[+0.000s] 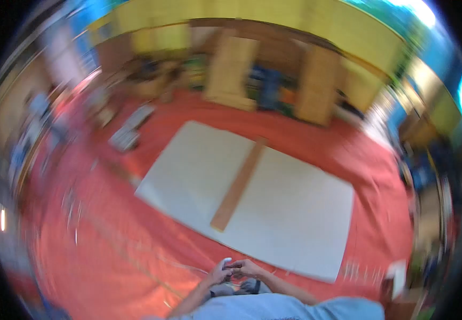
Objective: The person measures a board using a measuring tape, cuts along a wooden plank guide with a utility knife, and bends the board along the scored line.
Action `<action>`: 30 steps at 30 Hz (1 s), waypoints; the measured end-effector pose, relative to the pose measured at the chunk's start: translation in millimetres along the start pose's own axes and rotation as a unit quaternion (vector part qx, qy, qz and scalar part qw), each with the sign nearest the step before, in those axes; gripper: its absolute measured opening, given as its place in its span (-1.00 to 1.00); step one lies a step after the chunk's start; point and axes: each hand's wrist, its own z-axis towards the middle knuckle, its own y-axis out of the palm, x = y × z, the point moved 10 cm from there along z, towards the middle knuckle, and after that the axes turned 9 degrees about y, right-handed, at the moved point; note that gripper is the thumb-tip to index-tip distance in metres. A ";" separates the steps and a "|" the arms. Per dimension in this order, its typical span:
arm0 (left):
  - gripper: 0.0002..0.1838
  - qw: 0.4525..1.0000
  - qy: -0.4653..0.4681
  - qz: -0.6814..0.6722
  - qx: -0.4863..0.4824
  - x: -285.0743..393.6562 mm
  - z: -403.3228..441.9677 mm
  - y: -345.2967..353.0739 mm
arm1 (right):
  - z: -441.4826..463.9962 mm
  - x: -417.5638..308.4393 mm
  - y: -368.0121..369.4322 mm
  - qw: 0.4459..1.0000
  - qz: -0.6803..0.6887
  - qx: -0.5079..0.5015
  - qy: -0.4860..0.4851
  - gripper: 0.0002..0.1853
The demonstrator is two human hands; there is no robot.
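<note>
I see the left hand (219,275) and the right hand (249,268) close together, low in front of the light blue shirt (273,308). The fingers are bent in and meet at the tips. It is blurry there, so I can't tell how far open they are, or if they hold something small. A big white sheet (300,213) lies flat just ahead of the fingers, mostly to their right. A long brown strip (239,184) lies across it, straight ahead of them. Red cloth (119,213) spreads on the floor all around.
</note>
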 end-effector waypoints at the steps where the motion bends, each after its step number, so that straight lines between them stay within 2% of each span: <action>1: -0.23 1.000 0.008 -0.005 0.015 35.2 -2.7 7.2 | -4.5 -6.0 -3.4 0.999 0.010 0.003 0.051 -0.66; 2: -0.23 0.995 0.027 -0.034 0.094 56.1 -5.2 -5.4 | -5.8 -8.1 -9.2 0.994 0.015 0.014 0.103 -0.67; 4: -0.22 0.999 -0.041 -0.017 0.026 61.6 -11.9 19.1 | -5.2 -12.6 -12.8 0.990 -0.068 -0.027 0.121 -0.72; 5: -0.22 0.995 -0.024 -0.044 0.082 70.8 -14.6 19.1 | -7.1 -18.7 -13.7 0.990 -0.070 -0.052 0.114 -0.74; 7: -0.24 0.996 -0.019 0.053 0.065 80.5 -42.3 31.9 | -17.4 -22.1 3.3 0.986 -0.090 -0.101 0.101 -0.77; 8: -0.24 0.994 -0.018 0.054 0.093 88.1 -55.1 31.8 | -28.5 -31.1 7.8 0.984 -0.090 -0.119 0.098 -0.79; 10: -0.24 0.991 -0.049 0.101 0.070 94.5 -88.0 39.8 | -41.1 -43.3 17.2 0.984 -0.065 -0.144 0.088 -0.83; 12: -0.30 0.987 -0.042 0.119 0.100 73.6 -114.8 34.7 | -28.0 -40.1 -0.5 0.980 -0.012 -0.184 0.069 -0.85; 14: -0.45 0.991 -0.056 0.031 0.120 50.0 -142.3 29.6 | -21.1 -62.2 -20.5 0.978 0.078 -0.192 0.036 -0.82; 15: -0.45 0.990 -0.057 0.029 0.129 44.1 -160.7 24.0 | -22.3 -79.3 -30.1 0.981 0.089 -0.169 0.017 -0.80; 17: -0.58 0.984 -0.121 0.096 0.088 23.2 -199.5 19.4 | -21.4 -111.2 -53.7 0.985 0.137 -0.106 -0.020 -0.78; 18: -0.58 0.984 -0.119 0.095 0.092 13.5 -215.5 16.7 | -15.5 -123.7 -70.2 0.982 0.172 -0.068 -0.040 -0.77; 20: -0.60 0.979 -0.134 -0.017 0.151 -16.2 -252.7 3.0 | 5.5 -140.7 -92.5 0.970 0.233 -0.038 -0.063 -0.77; 21: -0.62 0.983 -0.098 0.054 0.149 -13.3 -259.6 -11.6 | 16.6 -152.4 -93.6 0.969 0.235 -0.042 -0.066 -0.77; 24: -0.61 0.982 -0.085 0.074 0.153 -25.3 -301.2 -27.7 | 25.9 -145.9 -75.6 0.979 0.199 0.026 -0.042 -0.74; 25: -0.63 0.976 -0.130 0.050 0.167 -36.7 -311.1 -34.0 | 27.2 -143.7 -68.8 0.986 0.150 0.058 -0.044 -0.72; 26: -0.63 0.977 -0.129 0.051 0.163 -46.0 -315.4 -42.5 | 29.1 -144.0 -61.2 0.990 0.102 0.089 -0.046 -0.69; 27: -0.64 0.967 -0.161 0.050 0.193 -80.6 -325.1 -59.4 | 34.6 -137.9 -52.0 0.989 0.104 0.093 -0.047 -0.69; 28: -0.65 0.955 -0.191 0.051 0.223 -107.3 -340.5 -73.2 | 44.0 -119.3 -45.3 0.992 0.053 0.115 -0.022 -0.68; 30: -0.67 0.954 -0.163 0.047 0.247 -104.0 -367.0 -92.0 | 72.4 -71.9 -38.2 0.989 -0.022 0.143 0.031 -0.63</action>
